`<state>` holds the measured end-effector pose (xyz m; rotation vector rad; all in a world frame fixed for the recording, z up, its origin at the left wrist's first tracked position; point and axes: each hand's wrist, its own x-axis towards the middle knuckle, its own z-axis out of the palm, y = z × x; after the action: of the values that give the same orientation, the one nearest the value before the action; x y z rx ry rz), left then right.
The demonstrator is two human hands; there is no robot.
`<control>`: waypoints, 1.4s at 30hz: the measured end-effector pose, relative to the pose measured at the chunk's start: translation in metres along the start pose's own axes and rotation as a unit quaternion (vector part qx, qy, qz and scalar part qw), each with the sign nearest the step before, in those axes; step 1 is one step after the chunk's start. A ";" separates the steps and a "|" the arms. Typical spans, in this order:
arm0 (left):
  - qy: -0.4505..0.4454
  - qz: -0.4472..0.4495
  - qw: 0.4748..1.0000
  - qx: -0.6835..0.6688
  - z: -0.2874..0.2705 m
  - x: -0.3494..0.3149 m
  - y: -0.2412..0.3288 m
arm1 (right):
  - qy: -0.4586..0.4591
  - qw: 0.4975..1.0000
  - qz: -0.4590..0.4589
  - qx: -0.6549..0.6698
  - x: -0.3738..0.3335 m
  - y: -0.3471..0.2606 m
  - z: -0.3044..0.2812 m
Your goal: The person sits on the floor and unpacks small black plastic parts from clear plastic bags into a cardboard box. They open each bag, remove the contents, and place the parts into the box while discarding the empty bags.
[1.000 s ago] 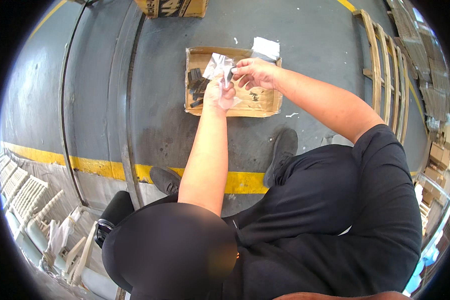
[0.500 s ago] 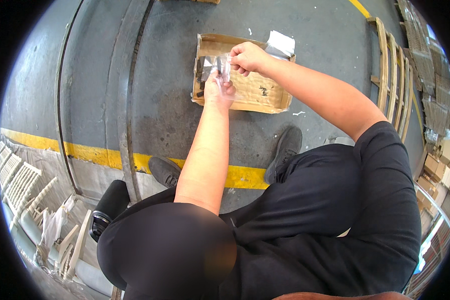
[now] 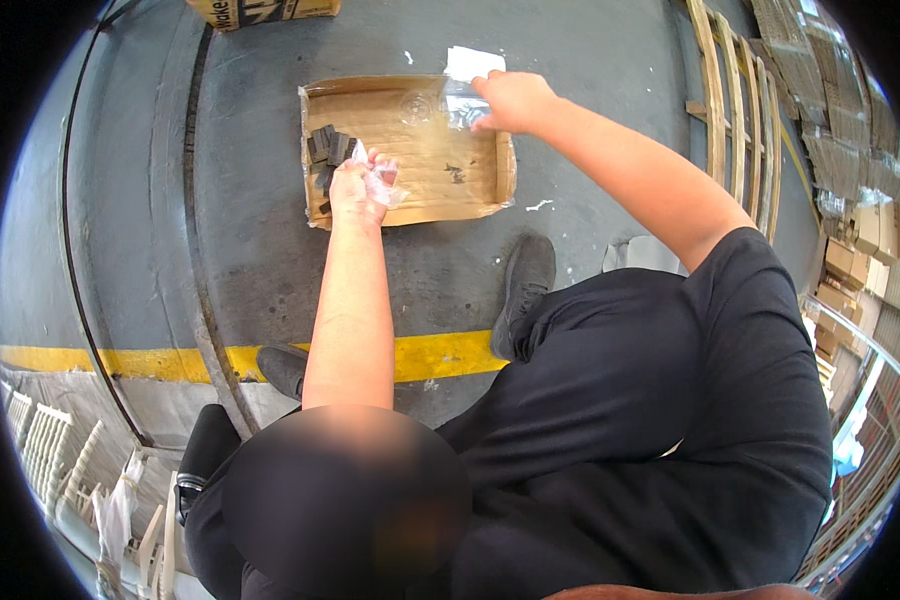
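A shallow cardboard tray [image 3: 420, 205] lies on the floor in front of my feet. Over its left side, my left hand [image 3: 358, 190] is closed on a crumpled clear plastic bag [image 3: 382, 186]. Several dark grey blocks [image 3: 328, 147] are piled beside that hand, in the tray's left end. My right hand [image 3: 515, 102] reaches over the far right corner, thumb and fingers apart. Its fingertips are at some flat clear plastic bags [image 3: 462, 110]; whether they touch them I cannot tell. Small dark scraps [image 3: 455, 174] lie on the tray's bottom.
White sheets [image 3: 475, 63] lie at the tray's far right edge. A printed cardboard box [image 3: 270, 10] stands at the far left. Wooden pallets [image 3: 740, 120] and stacked flat cardboard [image 3: 815, 110] are on the right. A yellow floor line [image 3: 440, 355] runs past my shoes.
My right hand has let go of the bag in my left hand and moved right to the flat bags. The left hand has crumpled its bag. The view has shifted right.
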<state>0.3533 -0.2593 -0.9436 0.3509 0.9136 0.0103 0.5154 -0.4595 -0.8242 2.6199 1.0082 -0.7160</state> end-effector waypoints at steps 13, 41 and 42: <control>-0.028 -0.062 0.990 0.123 0.027 -0.012 -0.027 | 0.064 0.996 -0.054 -0.024 0.007 0.008 0.039; -0.002 0.017 0.969 0.247 0.018 0.005 -0.015 | -0.014 0.999 -0.019 -0.044 0.025 -0.007 0.046; -0.004 0.033 0.962 0.272 0.011 0.008 -0.009 | -0.022 0.999 -0.017 -0.025 0.026 -0.014 0.036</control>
<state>0.3655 -0.2701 -0.9463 0.8929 0.8866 -0.1853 0.5096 -0.4487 -0.8692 2.5395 1.0467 -0.7427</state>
